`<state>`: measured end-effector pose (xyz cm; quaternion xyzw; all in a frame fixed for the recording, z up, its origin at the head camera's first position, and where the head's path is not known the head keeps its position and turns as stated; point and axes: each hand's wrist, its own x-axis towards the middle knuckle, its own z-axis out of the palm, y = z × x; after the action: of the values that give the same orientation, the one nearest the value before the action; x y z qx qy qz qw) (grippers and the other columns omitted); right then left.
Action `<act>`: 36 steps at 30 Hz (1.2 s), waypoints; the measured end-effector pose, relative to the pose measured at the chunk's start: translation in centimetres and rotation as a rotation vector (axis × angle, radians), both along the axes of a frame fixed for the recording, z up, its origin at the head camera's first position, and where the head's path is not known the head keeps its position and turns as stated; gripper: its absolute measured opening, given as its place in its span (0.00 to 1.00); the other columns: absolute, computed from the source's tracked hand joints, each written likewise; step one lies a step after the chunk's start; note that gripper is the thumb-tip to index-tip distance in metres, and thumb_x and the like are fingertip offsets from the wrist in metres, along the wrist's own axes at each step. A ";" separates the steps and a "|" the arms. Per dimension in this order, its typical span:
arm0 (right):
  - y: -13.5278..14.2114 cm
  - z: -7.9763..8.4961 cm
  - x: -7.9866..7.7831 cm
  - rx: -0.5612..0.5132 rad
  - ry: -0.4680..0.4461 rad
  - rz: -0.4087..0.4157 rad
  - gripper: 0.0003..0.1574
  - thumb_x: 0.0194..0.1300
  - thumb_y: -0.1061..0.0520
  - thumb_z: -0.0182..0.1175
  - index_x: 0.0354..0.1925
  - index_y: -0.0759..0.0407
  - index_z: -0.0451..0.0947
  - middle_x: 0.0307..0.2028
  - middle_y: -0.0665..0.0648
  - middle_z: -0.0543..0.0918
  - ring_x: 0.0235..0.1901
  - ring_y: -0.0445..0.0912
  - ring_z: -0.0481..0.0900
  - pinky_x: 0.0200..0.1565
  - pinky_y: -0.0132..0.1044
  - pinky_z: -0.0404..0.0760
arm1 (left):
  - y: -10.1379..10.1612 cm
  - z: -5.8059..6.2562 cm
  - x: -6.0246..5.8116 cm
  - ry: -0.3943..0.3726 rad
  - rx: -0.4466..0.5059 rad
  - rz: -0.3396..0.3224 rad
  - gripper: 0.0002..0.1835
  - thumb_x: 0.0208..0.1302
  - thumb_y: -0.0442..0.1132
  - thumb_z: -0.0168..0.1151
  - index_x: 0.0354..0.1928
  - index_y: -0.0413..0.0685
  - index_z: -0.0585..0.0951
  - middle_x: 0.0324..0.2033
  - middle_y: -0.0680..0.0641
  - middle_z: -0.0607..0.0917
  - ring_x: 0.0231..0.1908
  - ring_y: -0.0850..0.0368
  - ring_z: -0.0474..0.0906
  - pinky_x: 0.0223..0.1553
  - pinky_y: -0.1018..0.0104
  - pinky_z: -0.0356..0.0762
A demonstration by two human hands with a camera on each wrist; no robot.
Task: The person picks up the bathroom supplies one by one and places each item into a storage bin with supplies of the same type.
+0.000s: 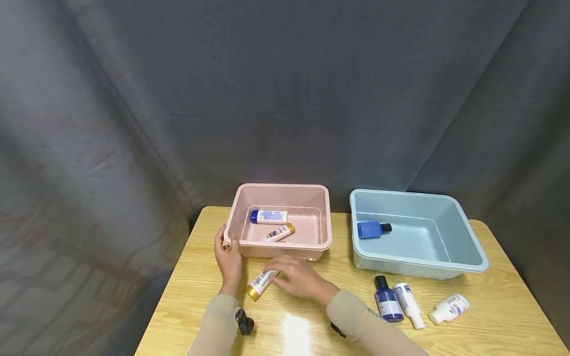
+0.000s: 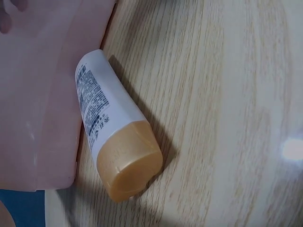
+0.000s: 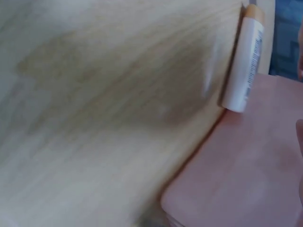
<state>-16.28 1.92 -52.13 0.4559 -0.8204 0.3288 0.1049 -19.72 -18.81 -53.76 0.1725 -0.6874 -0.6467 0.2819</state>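
Note:
My left hand (image 1: 229, 262) grips the front left corner of a pink plastic bin (image 1: 322, 247), with fingers at its rim. In front of the bin, a white tube with a gold cap (image 1: 262, 284) lies on the table, its white end against the bin's wall in the left wrist view. Over that end, in the head view, hovers my right hand (image 1: 296, 277), its fingers loosely bent with nothing seen in them. The left wrist view shows the tube (image 2: 111, 113) apart from any fingers. Inside the bin lie a white tube with a blue cap (image 1: 269, 217) and another gold-capped tube (image 1: 280, 232).
To the right stands a light blue bin (image 1: 418, 269) with a blue bottle (image 1: 370, 229) inside. Before it lie a dark blue bottle with a black cap (image 1: 388, 300), a slim white bottle (image 1: 408, 304) and a white bottle (image 1: 450, 309). A dark curtain (image 1: 289, 99) hangs behind.

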 end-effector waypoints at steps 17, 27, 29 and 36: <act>-2.0 -3.0 0.6 0.001 -0.108 -0.102 0.21 0.58 0.59 0.72 0.51 0.53 0.83 0.51 0.52 0.84 0.57 0.51 0.79 0.62 0.49 0.73 | 0.5 1.5 0.8 0.025 -0.006 -0.003 0.22 0.69 0.30 0.55 0.65 0.41 0.73 0.62 0.41 0.75 0.52 0.57 0.69 0.47 0.66 0.65; -2.4 -3.6 0.1 0.072 -0.183 -0.138 0.22 0.59 0.57 0.71 0.53 0.51 0.82 0.53 0.48 0.83 0.57 0.45 0.78 0.61 0.42 0.74 | 1.4 4.0 2.0 0.022 -0.009 -0.008 0.22 0.69 0.28 0.54 0.64 0.35 0.72 0.60 0.35 0.75 0.50 0.54 0.69 0.45 0.63 0.65; -2.4 -3.7 0.0 0.085 -0.184 -0.133 0.23 0.59 0.57 0.71 0.53 0.50 0.82 0.53 0.48 0.83 0.56 0.44 0.77 0.61 0.42 0.74 | 1.5 4.0 2.0 0.018 -0.005 -0.009 0.22 0.69 0.29 0.54 0.65 0.35 0.72 0.61 0.36 0.75 0.49 0.57 0.69 0.45 0.65 0.65; -2.4 -4.0 -0.6 0.126 -0.183 -0.112 0.24 0.60 0.56 0.70 0.55 0.51 0.81 0.55 0.49 0.82 0.59 0.45 0.76 0.62 0.43 0.73 | 1.5 4.0 2.0 0.008 -0.016 -0.007 0.22 0.70 0.29 0.54 0.65 0.35 0.72 0.61 0.36 0.75 0.46 0.61 0.69 0.44 0.66 0.65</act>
<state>-16.86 -0.46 -56.09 0.3829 -0.8698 0.3105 0.0188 -17.71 -17.36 -49.72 0.1653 -0.6920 -0.6429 0.2838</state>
